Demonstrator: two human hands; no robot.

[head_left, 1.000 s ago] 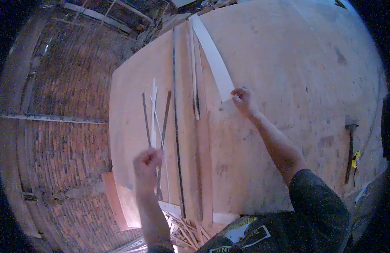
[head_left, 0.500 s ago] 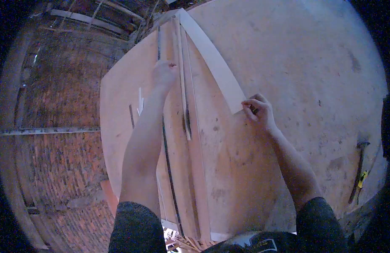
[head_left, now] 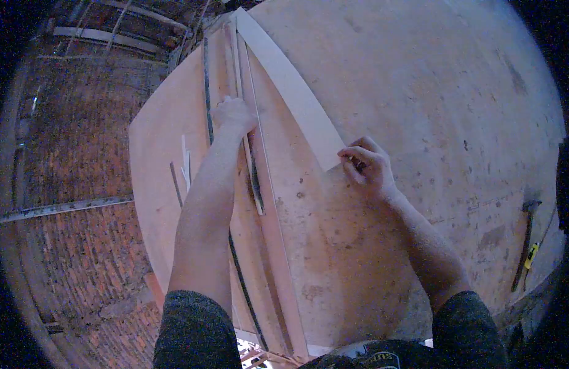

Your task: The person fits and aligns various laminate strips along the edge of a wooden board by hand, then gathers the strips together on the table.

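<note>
A long pale strip lies slanting across the big wooden sheet, its near end at my right hand. The thumb and fingers of that hand are pinched at the strip's near right corner. My left hand is closed over a narrow wooden strip, which shows above and below the fist; the fingertips are partly hidden. Just left of this hand runs a dark narrow line along the wood. A pinkish long board lies to the right of the narrow strip.
The broad wooden sheet fills the right side. A hammer and a yellow-handled cutter lie at its right. Thin white slivers lie on the left. Beyond the left edge is a brick surface.
My left hand has shifted from beside the narrow wooden strip onto it. My right hand stays at the pale strip's corner. The view has turned slightly, moving the boards left.
</note>
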